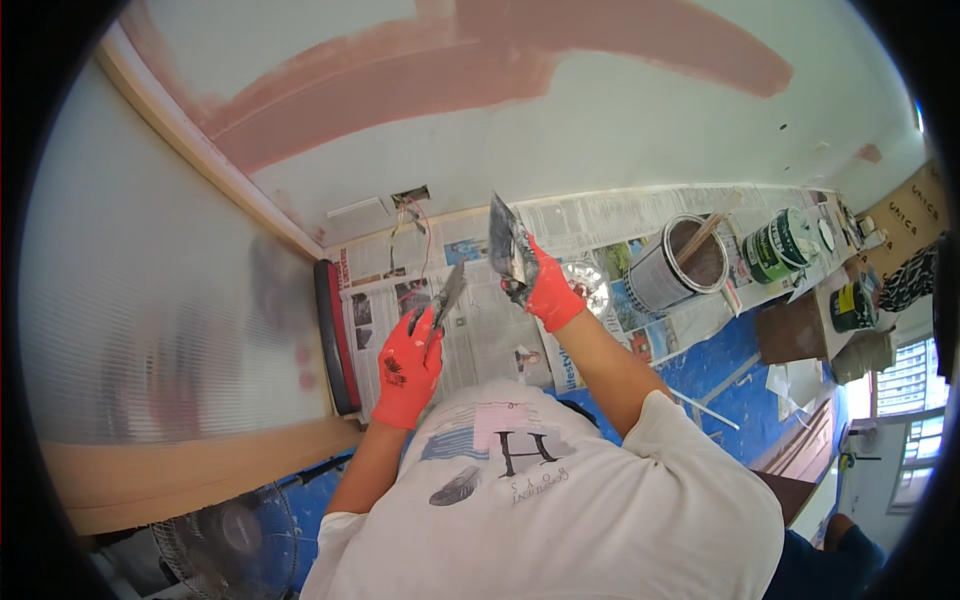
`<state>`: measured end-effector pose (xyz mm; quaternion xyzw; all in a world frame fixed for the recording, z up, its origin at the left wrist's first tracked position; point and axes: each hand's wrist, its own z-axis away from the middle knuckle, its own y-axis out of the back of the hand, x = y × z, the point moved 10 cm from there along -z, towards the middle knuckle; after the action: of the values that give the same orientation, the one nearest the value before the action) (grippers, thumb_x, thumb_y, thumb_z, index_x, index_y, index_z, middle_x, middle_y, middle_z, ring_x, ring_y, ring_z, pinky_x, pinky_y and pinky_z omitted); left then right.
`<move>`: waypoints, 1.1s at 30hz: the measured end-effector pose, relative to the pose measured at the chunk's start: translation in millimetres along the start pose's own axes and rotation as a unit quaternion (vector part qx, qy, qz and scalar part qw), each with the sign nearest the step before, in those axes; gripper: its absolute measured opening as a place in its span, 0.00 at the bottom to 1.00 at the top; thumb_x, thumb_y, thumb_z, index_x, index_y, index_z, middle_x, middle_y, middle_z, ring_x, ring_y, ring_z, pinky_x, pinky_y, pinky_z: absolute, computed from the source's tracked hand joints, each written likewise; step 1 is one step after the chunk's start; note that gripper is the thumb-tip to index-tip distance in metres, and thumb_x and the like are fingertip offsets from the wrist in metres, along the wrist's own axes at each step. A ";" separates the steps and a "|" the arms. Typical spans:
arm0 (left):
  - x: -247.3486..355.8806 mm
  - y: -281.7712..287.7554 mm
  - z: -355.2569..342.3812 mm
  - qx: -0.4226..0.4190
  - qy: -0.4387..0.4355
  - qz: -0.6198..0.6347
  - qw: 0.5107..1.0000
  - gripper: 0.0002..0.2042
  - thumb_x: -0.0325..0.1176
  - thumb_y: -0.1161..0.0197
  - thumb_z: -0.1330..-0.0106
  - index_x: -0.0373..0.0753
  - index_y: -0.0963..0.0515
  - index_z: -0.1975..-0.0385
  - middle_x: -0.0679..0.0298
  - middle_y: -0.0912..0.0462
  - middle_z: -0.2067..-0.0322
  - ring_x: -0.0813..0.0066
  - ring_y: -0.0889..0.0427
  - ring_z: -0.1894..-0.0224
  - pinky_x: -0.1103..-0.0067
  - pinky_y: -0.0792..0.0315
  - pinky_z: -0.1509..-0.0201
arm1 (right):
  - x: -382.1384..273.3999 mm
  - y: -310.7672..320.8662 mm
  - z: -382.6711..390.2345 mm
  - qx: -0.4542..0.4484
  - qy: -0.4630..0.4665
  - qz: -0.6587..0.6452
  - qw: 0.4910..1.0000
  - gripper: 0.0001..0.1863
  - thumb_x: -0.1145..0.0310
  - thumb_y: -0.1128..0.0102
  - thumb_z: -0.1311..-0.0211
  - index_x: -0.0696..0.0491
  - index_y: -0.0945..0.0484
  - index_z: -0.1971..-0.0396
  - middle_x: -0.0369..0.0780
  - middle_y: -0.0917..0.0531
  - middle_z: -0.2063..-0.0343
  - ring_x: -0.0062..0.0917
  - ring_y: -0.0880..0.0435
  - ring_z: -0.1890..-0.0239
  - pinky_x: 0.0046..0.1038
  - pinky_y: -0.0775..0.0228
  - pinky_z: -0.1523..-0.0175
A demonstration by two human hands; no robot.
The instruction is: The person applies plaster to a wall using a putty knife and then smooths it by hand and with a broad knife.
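Both my hands wear red-orange gloves. My left hand (408, 368) is closed round a putty knife (453, 288), its narrow dark blade tilted up and to the right. My right hand (556, 290) grips a broad filling knife (502, 232) with a wide grey blade pointing up toward the wall. Dark and pale smears coat its handle and the glove's fingertips. The two tools are apart, both above newspaper (480, 345) spread along the foot of the wall. Ahead, the pale wall (400, 150) carries broad pinkish-brown patches (400, 95).
Wires hang from a wall opening (410, 196). On the right stand a large can (655, 275) with wooden sticks and a green tub (768, 252). A ribbed translucent panel (180, 340) borders the left, above a fan (235, 535). Another person's dark sleeve (815, 570) shows lower right.
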<state>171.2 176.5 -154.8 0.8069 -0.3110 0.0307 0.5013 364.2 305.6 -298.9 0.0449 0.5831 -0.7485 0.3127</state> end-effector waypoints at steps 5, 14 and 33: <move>55.9 10.5 -26.8 -0.020 -0.102 0.004 0.995 0.20 0.31 0.38 0.34 0.43 0.24 0.42 0.58 0.19 0.57 0.60 0.19 0.61 0.68 0.23 0.56 | 46.8 28.3 0.1 0.014 -0.105 -0.029 0.994 0.24 0.40 0.46 0.32 0.46 0.24 0.72 0.35 0.22 0.81 0.27 0.22 0.81 0.32 0.27 0.77; 24.2 -17.9 -40.1 -0.054 -0.014 -0.012 0.998 0.20 0.31 0.42 0.32 0.46 0.26 0.40 0.59 0.22 0.66 0.58 0.20 0.64 0.69 0.24 0.61 | 41.5 19.8 29.1 0.046 -0.091 0.128 0.986 0.24 0.38 0.47 0.32 0.47 0.22 0.66 0.35 0.22 0.81 0.24 0.23 0.83 0.27 0.31 0.77; -48.1 -132.8 11.9 -0.151 0.297 0.861 0.384 0.16 0.51 0.45 0.29 0.43 0.27 0.62 0.62 0.22 0.71 0.68 0.22 0.72 0.71 0.27 0.69 | 3.7 -220.8 209.9 -0.212 0.563 0.680 0.420 0.16 0.67 0.35 0.42 0.51 0.19 0.53 0.43 0.18 0.56 0.37 0.20 0.55 0.33 0.25 0.50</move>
<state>200.1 229.7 -283.0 -0.0425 -0.6700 0.6363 0.3799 308.8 142.4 -47.6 0.7701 0.5490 0.0472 0.3213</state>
